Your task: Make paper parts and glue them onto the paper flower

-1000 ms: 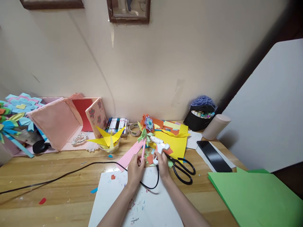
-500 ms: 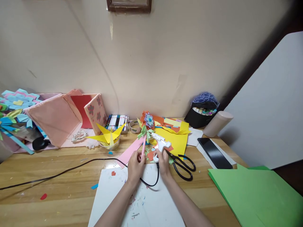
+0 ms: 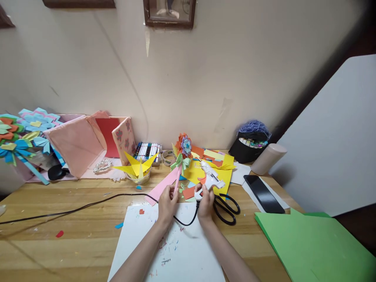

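Observation:
My left hand [image 3: 167,201] is closed round the pink stem of a paper flower [image 3: 183,147], which stands up with an orange and purple bloom and green leaves. In my right hand [image 3: 205,201] I grip a white glue gun [image 3: 210,178], its nozzle pointing up and left, a little to the right of the flower's leaves. The gun's black cord [image 3: 88,205] runs left across the wooden table [image 3: 73,243]. Both hands hover over a white sheet [image 3: 170,250] speckled with paper bits.
Black scissors [image 3: 225,207] lie just right of my right hand on yellow paper [image 3: 223,176]. A phone [image 3: 263,188], a marker case [image 3: 249,147] and green sheets [image 3: 311,243] are to the right. Markers [image 3: 147,150], tape [image 3: 167,156], a yellow paper star [image 3: 136,168] and pink boxes [image 3: 79,143] line the wall.
My right hand has tilted the glue gun and drawn it back to the right, away from the flower's leaves. My left hand keeps hold of the stem. The view has shifted slightly.

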Motion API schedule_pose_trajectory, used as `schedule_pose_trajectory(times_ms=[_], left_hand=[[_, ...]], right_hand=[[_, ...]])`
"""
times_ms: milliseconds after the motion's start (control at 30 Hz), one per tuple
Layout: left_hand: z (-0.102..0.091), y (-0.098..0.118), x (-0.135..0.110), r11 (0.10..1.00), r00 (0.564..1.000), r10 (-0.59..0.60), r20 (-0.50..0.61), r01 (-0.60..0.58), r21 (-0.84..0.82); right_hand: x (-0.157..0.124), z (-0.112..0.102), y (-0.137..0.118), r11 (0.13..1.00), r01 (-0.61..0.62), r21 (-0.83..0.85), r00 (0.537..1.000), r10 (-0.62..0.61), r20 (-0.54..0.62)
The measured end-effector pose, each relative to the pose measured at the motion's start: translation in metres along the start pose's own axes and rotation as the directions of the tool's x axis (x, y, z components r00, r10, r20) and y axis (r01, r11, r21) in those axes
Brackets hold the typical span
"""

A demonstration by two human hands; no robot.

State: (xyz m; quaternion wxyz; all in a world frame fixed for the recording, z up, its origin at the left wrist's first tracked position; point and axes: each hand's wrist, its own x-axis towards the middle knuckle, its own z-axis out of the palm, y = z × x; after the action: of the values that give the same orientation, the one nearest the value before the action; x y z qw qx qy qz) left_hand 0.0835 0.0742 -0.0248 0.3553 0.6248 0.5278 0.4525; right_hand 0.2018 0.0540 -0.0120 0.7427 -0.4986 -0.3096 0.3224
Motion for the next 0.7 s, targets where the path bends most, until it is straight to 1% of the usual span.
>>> schedule_pose_trajectory(times_ms=[67, 100, 133, 200, 267, 333, 400, 433, 500, 567, 633, 700], left_hand=[[-0.011, 0.015, 0.0, 0.997, 0.999, 0.009, -0.042, -0.012, -0.072], [-0.02, 0.024, 0.0, 0.994, 0.997, 0.003, -0.071, -0.011, -0.105], [-0.031, 0.033, 0.0, 0.99, 0.995, 0.005, -0.097, -0.018, -0.139], [-0.06, 0.05, -0.001, 0.984, 0.987, 0.043, -0.154, -0.069, -0.166], [-0.093, 0.065, -0.005, 0.979, 0.971, 0.069, -0.23, -0.11, -0.17], [-0.128, 0.074, -0.012, 0.973, 0.94, 0.072, -0.333, -0.14, -0.185], [-0.16, 0.079, -0.022, 0.962, 0.897, 0.065, -0.437, -0.173, -0.213], [-0.175, 0.08, -0.027, 0.956, 0.872, 0.058, -0.487, -0.19, -0.225], [-0.205, 0.081, -0.039, 0.944, 0.812, 0.055, -0.58, -0.232, -0.234], [-0.232, 0.079, -0.05, 0.938, 0.747, 0.062, -0.662, -0.27, -0.216], [-0.258, 0.076, -0.06, 0.938, 0.689, 0.068, -0.722, -0.29, -0.188], [-0.279, 0.072, -0.07, 0.94, 0.65, 0.071, -0.756, -0.298, -0.168]], right_hand=[[-0.005, 0.006, -0.016, 0.999, 0.035, 0.042, 0.999, -0.033, -0.035], [-0.007, 0.01, -0.024, 0.997, 0.05, 0.054, 0.998, -0.047, -0.041], [-0.011, 0.015, -0.032, 0.996, 0.062, 0.062, 0.997, -0.06, -0.04], [-0.02, 0.028, -0.048, 0.996, 0.066, 0.061, 0.998, -0.066, -0.012], [-0.031, 0.045, -0.061, 0.998, 0.043, 0.036, 0.997, -0.046, 0.066], [-0.043, 0.066, -0.074, 1.0, 0.012, 0.017, 0.98, -0.016, 0.201], [-0.056, 0.092, -0.088, 1.0, -0.005, 0.02, 0.936, -0.002, 0.352], [-0.061, 0.107, -0.096, 1.0, -0.008, 0.028, 0.905, -0.004, 0.426], [-0.071, 0.138, -0.111, 0.999, -0.007, 0.05, 0.843, -0.021, 0.538], [-0.081, 0.172, -0.124, 0.995, 0.039, 0.094, 0.783, -0.089, 0.616], [-0.092, 0.207, -0.126, 0.987, 0.091, 0.133, 0.733, -0.157, 0.662], [-0.108, 0.239, -0.113, 0.987, 0.093, 0.131, 0.683, -0.159, 0.713]])
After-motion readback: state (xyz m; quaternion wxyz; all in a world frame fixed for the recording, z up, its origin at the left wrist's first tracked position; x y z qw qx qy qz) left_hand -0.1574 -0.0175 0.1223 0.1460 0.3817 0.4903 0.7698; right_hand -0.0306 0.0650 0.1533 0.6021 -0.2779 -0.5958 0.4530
